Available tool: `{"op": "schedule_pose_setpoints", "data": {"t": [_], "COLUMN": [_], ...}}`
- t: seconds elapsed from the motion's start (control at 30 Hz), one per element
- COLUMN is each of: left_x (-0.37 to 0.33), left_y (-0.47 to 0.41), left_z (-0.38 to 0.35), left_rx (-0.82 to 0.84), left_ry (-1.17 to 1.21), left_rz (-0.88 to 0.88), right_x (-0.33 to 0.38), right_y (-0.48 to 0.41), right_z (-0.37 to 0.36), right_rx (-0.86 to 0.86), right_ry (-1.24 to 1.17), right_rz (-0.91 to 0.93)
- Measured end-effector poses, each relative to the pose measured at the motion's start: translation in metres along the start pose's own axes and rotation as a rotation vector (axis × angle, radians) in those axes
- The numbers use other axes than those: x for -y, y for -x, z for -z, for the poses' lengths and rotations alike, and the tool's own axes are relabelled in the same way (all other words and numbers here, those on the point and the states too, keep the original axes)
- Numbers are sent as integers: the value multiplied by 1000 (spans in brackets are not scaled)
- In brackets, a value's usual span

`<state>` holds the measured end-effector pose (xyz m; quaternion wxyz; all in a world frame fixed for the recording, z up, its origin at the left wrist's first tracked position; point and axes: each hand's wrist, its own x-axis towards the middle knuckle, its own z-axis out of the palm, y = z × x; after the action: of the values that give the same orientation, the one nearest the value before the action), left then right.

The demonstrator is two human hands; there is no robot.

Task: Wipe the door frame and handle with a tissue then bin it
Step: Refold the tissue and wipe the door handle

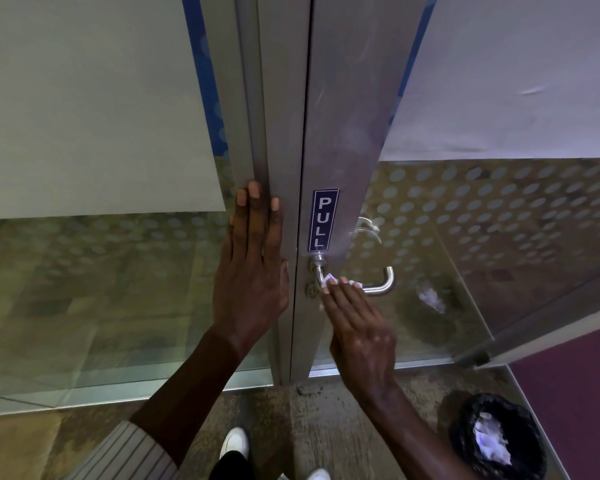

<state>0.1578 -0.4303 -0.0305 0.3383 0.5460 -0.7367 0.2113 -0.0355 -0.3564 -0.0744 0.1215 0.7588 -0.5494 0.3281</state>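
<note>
Wiping the door handle [378, 284] with a tissue [329, 280], other palm braced on the door frame [278, 133].

The right hand [357, 327] presses the white tissue under its flattened fingertips against the bar of the metal handle, fingers extended rather than curled around it. The left hand [252, 268] lies open and flat on the aluminium frame, just left of a blue PULL sticker [323, 221] that sits directly above the handle. Below and to the right of the right hand, a black-lined bin [465, 431] stands on the floor with crumpled white paper inside.
</note>
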Motion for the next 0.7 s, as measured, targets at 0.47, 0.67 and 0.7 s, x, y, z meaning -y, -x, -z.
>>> {"op": "schedule_pose_setpoints", "data": {"t": [0.47,0.67,0.7], "left_x": [3,-1,-1], "left_y": [1,0,1], "left_z": [1,2,2], "left_rx": [14,15,14], "left_ry": [8,0,-1], "left_rz": [-6,10,16], "right_x": [-13,-48,-50], "right_y": [22,17,13], "right_z": [-10,13,15], "right_rx": [-11,-73,-84], "right_ry": [18,-9,-32], "right_rz": [117,-170,-197]}}
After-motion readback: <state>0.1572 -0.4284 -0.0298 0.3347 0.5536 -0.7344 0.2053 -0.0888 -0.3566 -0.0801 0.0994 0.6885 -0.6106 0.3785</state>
